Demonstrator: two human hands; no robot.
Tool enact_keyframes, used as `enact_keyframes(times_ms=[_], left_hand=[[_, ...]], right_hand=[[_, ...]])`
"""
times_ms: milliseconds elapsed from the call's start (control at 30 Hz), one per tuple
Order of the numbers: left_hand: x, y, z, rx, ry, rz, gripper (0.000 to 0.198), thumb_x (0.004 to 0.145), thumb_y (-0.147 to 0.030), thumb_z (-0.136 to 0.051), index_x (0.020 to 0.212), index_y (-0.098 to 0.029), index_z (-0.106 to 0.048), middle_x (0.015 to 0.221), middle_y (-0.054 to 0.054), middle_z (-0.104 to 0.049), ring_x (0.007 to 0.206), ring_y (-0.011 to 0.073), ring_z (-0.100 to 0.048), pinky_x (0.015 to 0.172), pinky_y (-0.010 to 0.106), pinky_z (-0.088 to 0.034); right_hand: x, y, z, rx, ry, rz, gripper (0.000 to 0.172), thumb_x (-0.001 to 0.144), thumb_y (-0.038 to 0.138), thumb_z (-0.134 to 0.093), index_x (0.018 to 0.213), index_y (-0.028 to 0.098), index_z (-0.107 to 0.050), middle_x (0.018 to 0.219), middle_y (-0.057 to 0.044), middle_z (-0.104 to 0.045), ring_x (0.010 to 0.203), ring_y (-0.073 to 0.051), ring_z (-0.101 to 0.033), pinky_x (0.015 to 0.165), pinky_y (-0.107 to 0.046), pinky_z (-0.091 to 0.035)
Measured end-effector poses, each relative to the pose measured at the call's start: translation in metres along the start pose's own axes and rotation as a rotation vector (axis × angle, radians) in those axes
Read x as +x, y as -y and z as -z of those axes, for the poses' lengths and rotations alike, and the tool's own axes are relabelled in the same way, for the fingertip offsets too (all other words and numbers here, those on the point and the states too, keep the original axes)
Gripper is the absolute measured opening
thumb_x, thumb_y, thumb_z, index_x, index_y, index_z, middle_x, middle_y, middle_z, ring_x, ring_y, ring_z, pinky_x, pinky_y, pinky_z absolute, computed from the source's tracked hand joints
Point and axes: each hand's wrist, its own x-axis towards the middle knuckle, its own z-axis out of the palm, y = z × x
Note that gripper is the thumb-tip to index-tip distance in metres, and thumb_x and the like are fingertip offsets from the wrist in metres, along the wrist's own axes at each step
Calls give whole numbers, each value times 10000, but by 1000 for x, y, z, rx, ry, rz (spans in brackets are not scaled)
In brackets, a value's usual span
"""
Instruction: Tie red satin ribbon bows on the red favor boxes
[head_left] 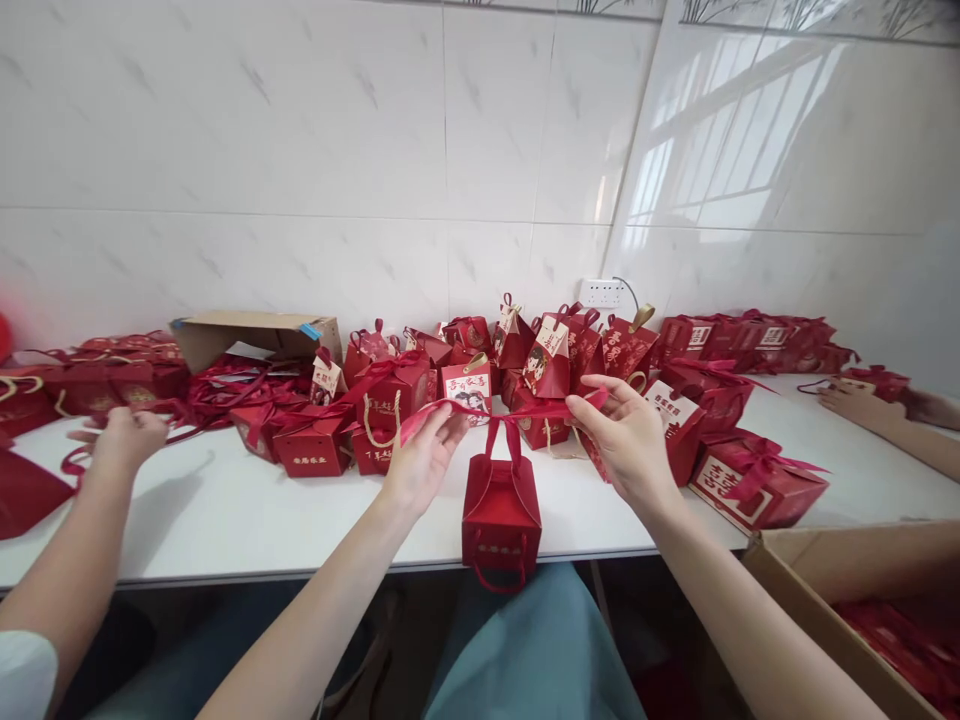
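Observation:
A small red gift box (501,500) with gold lettering and a red cord handle at its lower front stands at the front edge of the white table. Its red ribbon (536,409) rises in a loop from the top and stretches sideways between my hands. My left hand (429,448) pinches one side of the ribbon between thumb and fingers. On the other side my right hand (624,440) pinches it too, with some fingers raised. Just behind the ribbon is a white and red card (466,385) with a cartoon couple, partly covered.
Many red gift boxes (311,445) crowd the table behind and beside my hands. A cardboard box (255,335) lies over red ribbons at the back left; another carton (787,570) stands at the lower right. A person's hand (127,437) handles ribbon at left; another person's hands (862,398) work at right.

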Motion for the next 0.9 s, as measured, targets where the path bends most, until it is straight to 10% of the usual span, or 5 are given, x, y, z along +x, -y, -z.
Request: enact_keyframes(times_ms=[300, 667, 900], left_hand=[[-2, 3, 58, 154, -274, 82, 183, 774, -29, -556, 625, -112, -620, 609, 6, -640, 589, 66, -625, 621, 164, -545], [-10, -2, 116, 609, -209, 201, 107, 637, -129, -691, 719, -76, -648, 714, 75, -665, 655, 162, -640, 682, 281, -543], [-7, -10, 95, 1363, 105, -429, 429, 716, -318, -588, 1117, -176, -533, 1245, 105, -518, 1195, 254, -462, 1039, 409, -349]], right_hand=[[-15, -14, 68, -178, -75, -102, 521, 522, 410, -814, 939, 189, -595, 540, 57, -568, 476, -92, -526, 464, -209, -436], [-31, -30, 119, -736, 136, -176, 488, 596, 475, -719, 947, 156, -606, 571, -16, -623, 542, -183, -590, 486, -282, -431], [-30, -36, 96, -727, 386, -191, 424, 658, 524, -649, 926, 196, -634, 1043, -106, -664, 1006, -266, -599, 850, -393, -484]])
